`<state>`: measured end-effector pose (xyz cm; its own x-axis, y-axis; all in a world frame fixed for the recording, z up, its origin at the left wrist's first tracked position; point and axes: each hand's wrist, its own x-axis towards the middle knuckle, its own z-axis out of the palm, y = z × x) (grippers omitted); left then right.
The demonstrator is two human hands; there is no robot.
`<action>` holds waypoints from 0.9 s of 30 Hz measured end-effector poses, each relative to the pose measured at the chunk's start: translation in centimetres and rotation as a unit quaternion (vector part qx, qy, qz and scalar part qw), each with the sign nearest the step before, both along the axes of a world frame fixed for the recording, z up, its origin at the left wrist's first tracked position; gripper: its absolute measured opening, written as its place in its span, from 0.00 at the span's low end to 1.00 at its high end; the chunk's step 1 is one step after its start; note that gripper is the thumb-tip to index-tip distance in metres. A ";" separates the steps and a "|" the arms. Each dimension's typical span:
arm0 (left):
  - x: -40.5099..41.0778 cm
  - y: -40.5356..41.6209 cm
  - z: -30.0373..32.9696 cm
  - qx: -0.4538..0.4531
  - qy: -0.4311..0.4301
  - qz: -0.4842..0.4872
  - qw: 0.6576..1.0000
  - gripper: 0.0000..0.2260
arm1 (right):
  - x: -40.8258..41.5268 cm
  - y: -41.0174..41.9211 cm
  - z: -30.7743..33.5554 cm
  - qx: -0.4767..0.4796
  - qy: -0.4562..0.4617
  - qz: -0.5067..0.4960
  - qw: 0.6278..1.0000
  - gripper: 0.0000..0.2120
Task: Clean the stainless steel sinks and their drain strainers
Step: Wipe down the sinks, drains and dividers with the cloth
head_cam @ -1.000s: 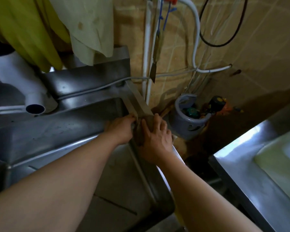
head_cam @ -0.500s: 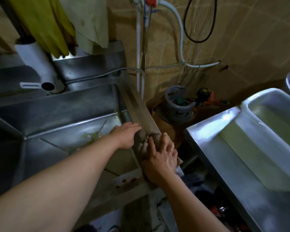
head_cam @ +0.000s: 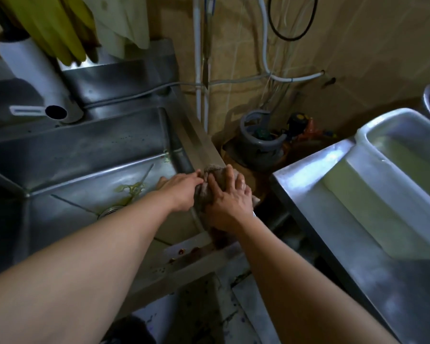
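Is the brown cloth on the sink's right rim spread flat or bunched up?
Bunched: the brown cloth sits crumpled under the right hand on the rim.

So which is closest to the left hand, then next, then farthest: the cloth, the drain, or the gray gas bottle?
From the left hand:
1. Cloth, touching its fingertips on the sink's right rim.
2. Drain, lower left in the basin.
3. Gas bottle, beyond the rim by the wall.
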<state>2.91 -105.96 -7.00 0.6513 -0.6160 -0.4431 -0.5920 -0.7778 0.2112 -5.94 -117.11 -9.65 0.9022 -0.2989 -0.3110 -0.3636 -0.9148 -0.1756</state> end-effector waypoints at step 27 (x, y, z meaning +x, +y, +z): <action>-10.6 16.6 -0.1 -0.007 -0.017 0.157 0.987 0.33 | -10.0 0.2 0.1 -0.026 -0.006 0.201 0.979 0.40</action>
